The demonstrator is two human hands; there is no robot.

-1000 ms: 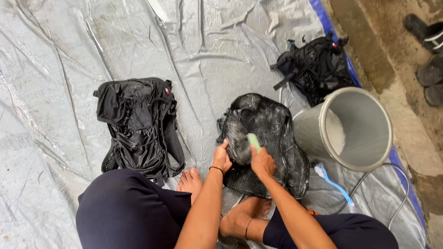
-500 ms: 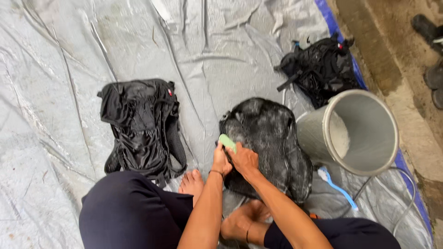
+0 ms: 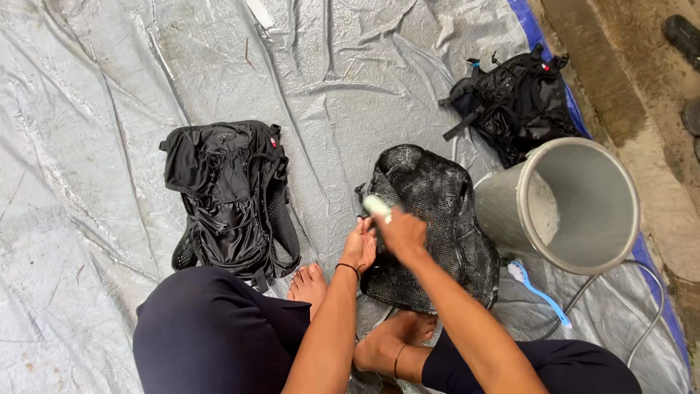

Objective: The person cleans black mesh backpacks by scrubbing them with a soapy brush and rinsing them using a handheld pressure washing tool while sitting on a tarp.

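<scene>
Our right hand (image 3: 402, 235) is clenched around a pale green scrub brush (image 3: 377, 206), pressing it onto the soapy black backpack (image 3: 437, 219) lying on the grey tarp (image 3: 109, 87) before our feet. Our left hand (image 3: 360, 246) grips that backpack's near edge. A tipped grey bucket (image 3: 583, 204) sits just beside it; another black backpack (image 3: 226, 190) lies left.
</scene>
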